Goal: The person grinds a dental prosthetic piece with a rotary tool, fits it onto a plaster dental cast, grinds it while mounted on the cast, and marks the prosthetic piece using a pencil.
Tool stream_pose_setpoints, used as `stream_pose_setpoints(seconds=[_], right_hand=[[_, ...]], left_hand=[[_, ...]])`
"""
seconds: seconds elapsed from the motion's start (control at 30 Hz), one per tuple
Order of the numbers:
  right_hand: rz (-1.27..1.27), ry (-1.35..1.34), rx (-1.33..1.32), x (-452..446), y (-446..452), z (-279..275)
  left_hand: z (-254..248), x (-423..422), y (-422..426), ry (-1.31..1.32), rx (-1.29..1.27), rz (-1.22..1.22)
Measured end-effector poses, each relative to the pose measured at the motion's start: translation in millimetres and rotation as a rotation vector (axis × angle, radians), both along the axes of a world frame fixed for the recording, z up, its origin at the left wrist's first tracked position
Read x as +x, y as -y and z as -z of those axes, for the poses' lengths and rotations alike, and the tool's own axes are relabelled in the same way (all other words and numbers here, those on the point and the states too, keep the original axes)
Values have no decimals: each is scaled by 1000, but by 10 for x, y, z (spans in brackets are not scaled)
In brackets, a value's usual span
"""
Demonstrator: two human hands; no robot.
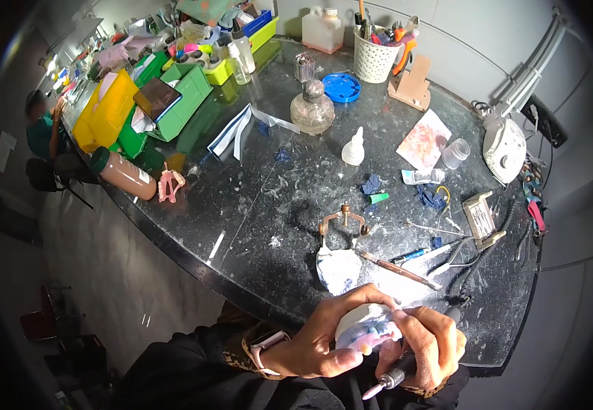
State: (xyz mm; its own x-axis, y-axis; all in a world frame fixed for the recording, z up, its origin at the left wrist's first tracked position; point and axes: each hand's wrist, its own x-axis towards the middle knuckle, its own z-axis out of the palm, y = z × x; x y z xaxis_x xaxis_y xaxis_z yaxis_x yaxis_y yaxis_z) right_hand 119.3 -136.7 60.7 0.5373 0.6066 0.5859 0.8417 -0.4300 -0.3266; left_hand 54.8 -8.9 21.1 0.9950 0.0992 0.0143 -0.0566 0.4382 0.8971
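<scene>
My left hand (320, 335) is closed around a white plaster dental model (366, 321) with pink and bluish material along its edge. Against the model's right side rest the fingertips of my right hand (427, 345). Those same fingers are wrapped round a dental handpiece (397, 374), whose pale pink tip (373, 392) points down and left, apart from the model. Just beyond my hands lies a metal articulator (345, 222) with a white plaster piece (338, 270) on it. A brown-handled tool (399, 269) lies beside that plaster.
Blue pen (411, 255), pliers (455, 261) and a cable lie right. Farther back are a glass burner (313, 109), white dropper bottle (354, 149), blue lid (341, 87) and control unit (504, 150). Left are a brown bottle (124, 174), pink denture piece (170, 184) and green bins (181, 102). Another person sits far left.
</scene>
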Motion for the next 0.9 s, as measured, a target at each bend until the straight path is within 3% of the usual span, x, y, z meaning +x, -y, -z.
stream_pose_setpoints(seconds=[0.3,0.43,0.67,0.8,0.9], right_hand=[[-75,139,-80,5,60,-62],[-258,24,66,120,66,1],[-288,-172,202,167,20,74],[-253,-530,204,147,56,15],[-399,-566,311,227,26,134]], left_hand=[[64,18,-56,200,128,-57],[21,9,-95,228,123,-59],[-1,-39,-87,188,-8,-20],[-34,-79,-32,214,-42,-57],[72,-89,-13,279,-141,-2]])
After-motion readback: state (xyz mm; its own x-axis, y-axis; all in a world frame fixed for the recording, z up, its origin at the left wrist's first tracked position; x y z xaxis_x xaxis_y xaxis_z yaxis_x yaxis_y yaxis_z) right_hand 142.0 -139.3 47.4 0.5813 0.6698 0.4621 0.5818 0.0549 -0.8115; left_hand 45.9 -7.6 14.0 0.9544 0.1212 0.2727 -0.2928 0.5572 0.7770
